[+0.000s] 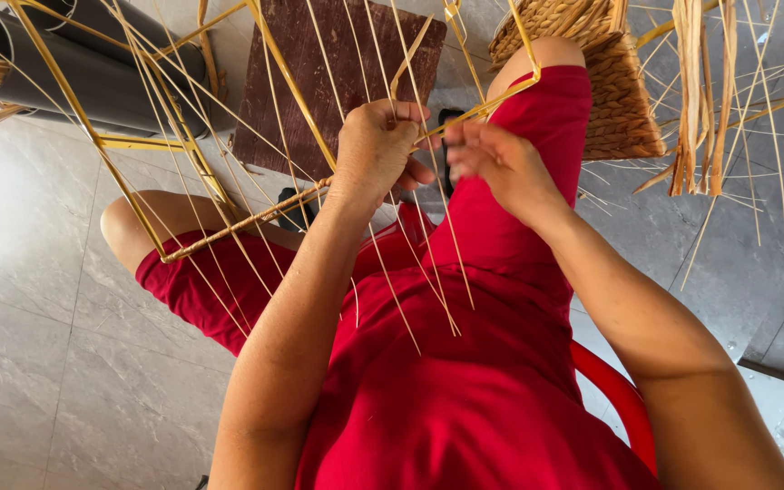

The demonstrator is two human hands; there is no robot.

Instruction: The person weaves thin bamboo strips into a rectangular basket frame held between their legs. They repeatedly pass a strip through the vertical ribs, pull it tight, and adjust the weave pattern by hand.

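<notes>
So from my head cam I'm looking straight down at my lap, red shorts and red top, sitting on a red plastic chair [614,390] over a grey tiled floor [38,299]. Across my knees sits a yellow-painted metal wire frame [129,195], and a bunch of thin pale straw-coloured weaving strands [410,290] hang down off it over my thighs.

My left hand [376,150] is curled into a fist around the frame bar where a few strands cross it, knuckles up, thumb tucked toward the right. My right hand [501,163] is just beside it, fingers pinched narrow on a strand right at the same bar; the fingertips are a bit blurred, so I think it's one strand, but it could be two. The two hands are nearly touching, both above my right thigh.

Other stuff around: a dark brown square wooden board [338,82] lies on the floor past my knees, partly under the frame. At the top left corner of the floor there are dark grey round pipes [93,77] lying side by side. Top right there's a woven tan wicker basket piece [623,100] just past my right knee, and next to it a hanging bundle of flat dried orange-tan fibre strips [696,100] on another bit of yellow frame.
</notes>
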